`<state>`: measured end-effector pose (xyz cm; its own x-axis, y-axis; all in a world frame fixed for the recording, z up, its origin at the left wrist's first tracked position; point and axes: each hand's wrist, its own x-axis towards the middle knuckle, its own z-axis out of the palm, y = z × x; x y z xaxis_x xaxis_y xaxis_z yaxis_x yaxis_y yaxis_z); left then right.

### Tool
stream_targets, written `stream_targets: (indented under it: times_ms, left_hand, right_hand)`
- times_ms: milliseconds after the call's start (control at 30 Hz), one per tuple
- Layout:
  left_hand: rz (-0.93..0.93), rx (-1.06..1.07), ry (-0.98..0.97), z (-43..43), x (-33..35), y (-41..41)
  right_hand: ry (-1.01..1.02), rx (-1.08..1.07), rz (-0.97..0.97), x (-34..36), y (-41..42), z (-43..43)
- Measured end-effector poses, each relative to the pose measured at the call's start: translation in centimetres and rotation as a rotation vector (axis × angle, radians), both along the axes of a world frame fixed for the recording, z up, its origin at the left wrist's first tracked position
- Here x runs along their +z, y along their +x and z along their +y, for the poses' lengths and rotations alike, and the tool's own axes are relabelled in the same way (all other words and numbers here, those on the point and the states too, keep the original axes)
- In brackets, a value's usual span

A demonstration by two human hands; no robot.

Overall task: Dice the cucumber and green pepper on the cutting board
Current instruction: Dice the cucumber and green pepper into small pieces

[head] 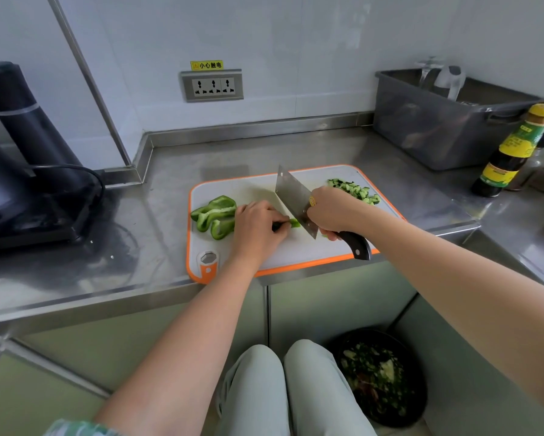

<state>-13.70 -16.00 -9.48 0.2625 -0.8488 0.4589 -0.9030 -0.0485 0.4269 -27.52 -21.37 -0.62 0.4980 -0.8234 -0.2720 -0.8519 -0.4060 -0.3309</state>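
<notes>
Fingertips of my left hand (259, 226) pinch the pepper strip (294, 223) just beside the cleaver (295, 201), gripped in my right hand (333, 212); any slip could cut them.

Diced cucumber (355, 191) lies heaped near the cutting board's (295, 251) far right corner. Large curled green pepper pieces (215, 217) lie by its left edge; 1 thin pepper strip (294, 223) lies mid-board.

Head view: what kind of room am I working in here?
Likely a commercial or canteen kitchen: a stainless steel counter, a cutting board with a cleaver on it, and a sauce bottle by a grey tub.
</notes>
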Motion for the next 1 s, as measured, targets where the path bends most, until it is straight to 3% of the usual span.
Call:
stream_targets:
  times_ms: [567, 767, 1000]
  left_hand:
    - [0.031, -0.024, 0.002, -0.1, 0.0, 0.1]
    - [0.056, -0.013, 0.019, -0.2, -0.1, 0.1]
    - [0.055, -0.015, 0.016, -0.2, -0.1, 0.1]
  right_hand:
    - [-0.070, -0.104, -0.224, -1.3, 0.0, -0.1]
    - [-0.004, -0.005, -0.019, 0.2, 0.2, 0.3]
    - [-0.079, 0.006, -0.048, -0.9, 1.0, 0.8]
